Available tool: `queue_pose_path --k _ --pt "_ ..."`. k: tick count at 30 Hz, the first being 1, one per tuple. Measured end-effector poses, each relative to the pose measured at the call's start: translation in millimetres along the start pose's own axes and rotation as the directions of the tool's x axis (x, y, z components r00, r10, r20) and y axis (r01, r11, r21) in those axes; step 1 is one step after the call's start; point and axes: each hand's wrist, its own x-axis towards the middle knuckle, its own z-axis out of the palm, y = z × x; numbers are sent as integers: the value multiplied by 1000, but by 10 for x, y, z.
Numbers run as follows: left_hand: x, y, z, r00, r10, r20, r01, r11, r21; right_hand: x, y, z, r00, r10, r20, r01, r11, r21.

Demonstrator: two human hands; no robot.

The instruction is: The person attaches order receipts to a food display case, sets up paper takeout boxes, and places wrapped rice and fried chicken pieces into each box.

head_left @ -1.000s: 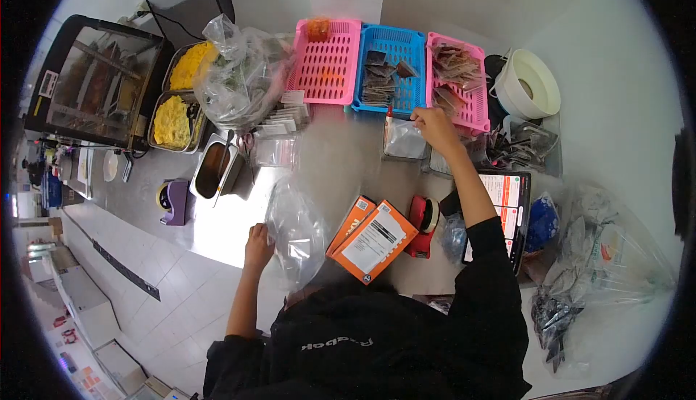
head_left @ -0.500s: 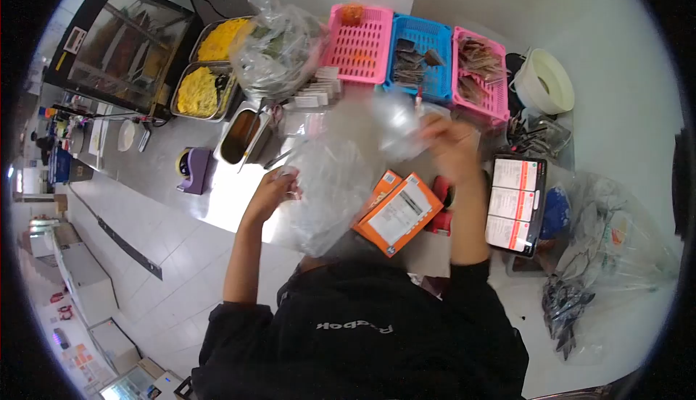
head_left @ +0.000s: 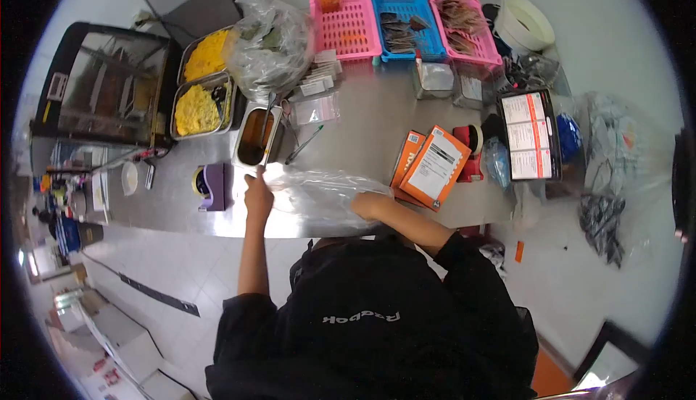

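A clear plastic bag (head_left: 319,191) lies stretched along the near edge of the steel table. My left hand (head_left: 258,196) is closed at the bag's left end, just below a metal container (head_left: 248,135) of brown liquid with a long-handled utensil (head_left: 268,128) in it. At the bag's right end my right hand (head_left: 372,206) is closed on the plastic, its fingers partly hidden. Close to the right hand, two orange boxes (head_left: 435,169) with white labels overlap. A green pen (head_left: 304,145) lies beyond the bag.
Pink baskets (head_left: 346,27) and a blue basket (head_left: 407,9) line the back. Trays of yellow food (head_left: 199,110) and a large filled bag (head_left: 264,56) stand back left. A purple tape dispenser (head_left: 212,186) sits left, a red one (head_left: 473,164) right, near a black box (head_left: 528,135).
The bag was raised and bunched between my hands; now it lies flat on the table. My right hand has come down and left. The camera view has shifted.
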Motion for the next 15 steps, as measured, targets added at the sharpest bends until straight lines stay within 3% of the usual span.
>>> queue_pose_path --k 2,3,5,6,7,8,9,11,13,15 --pt "-77 269 -112 948 176 265 -206 975 88 -140 -49 89 933 -79 -350 142 977 157" --pt "-68 364 -118 907 184 379 -257 954 153 -279 -35 85 854 -92 -512 224 953 203" --pt "-93 632 -227 813 351 465 -468 869 162 -1098 -242 -524 743 199 -639 398 637 660" --pt "-41 796 -273 745 422 517 -561 816 142 -1229 -124 -379 527 495 -691 336 626 704" --pt "28 984 -293 762 371 530 -486 869 91 -1370 20 -185 232 718 -656 291 593 751" --pt "91 1178 -311 775 318 546 -405 913 44 -1553 196 -36 135 855 -501 102 491 865" --pt "121 1365 -323 743 465 482 -503 862 -55 -1707 384 76 -1 940 -341 -73 340 937" --pt "193 1691 -174 669 628 399 -508 777 -371 -1739 672 307 282 959 19 89 -46 995" --pt "265 2016 144 625 703 338 -471 685 -556 -1528 905 576 388 921 36 261 -147 954" --pt "323 2313 535 613 717 333 -424 654 -627 -1157 1078 747 246 943 -226 494 79 866"
